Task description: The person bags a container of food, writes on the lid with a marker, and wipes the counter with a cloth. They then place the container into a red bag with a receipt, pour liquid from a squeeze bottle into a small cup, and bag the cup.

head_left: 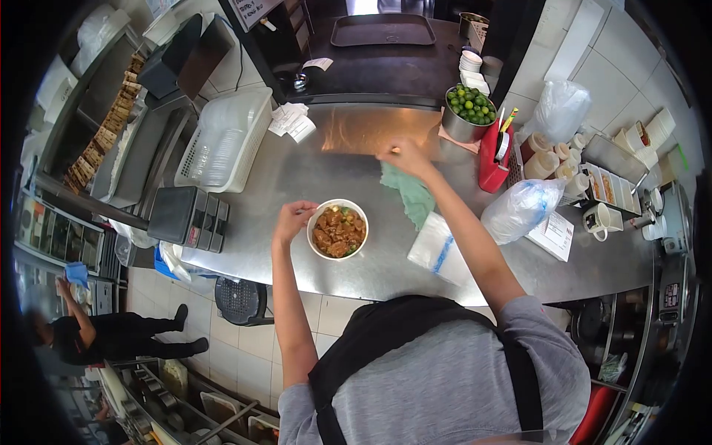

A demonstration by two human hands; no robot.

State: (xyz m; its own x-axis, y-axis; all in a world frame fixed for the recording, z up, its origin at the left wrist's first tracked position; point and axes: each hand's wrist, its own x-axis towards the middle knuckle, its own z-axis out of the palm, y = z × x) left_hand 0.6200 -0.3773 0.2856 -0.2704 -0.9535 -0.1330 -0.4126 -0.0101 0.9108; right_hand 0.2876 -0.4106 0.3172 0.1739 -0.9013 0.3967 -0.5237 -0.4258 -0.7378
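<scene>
A white bowl [337, 229] of brown stewed food sits on the steel counter [348, 133]. My left hand [291, 219] grips the bowl's left rim. My right hand [404, 156] is stretched farther out over the counter, fingers closed on a small object I cannot make out, just above a green cloth [409, 194].
A metal bowl of limes [470, 106], a red utensil holder [492, 159], lidded cups [552, 159] and plastic bags [523, 208] stand at the right. A white basket [226, 139] and a scale [188, 216] are at the left. Another person [104, 334] stands on the floor at the lower left.
</scene>
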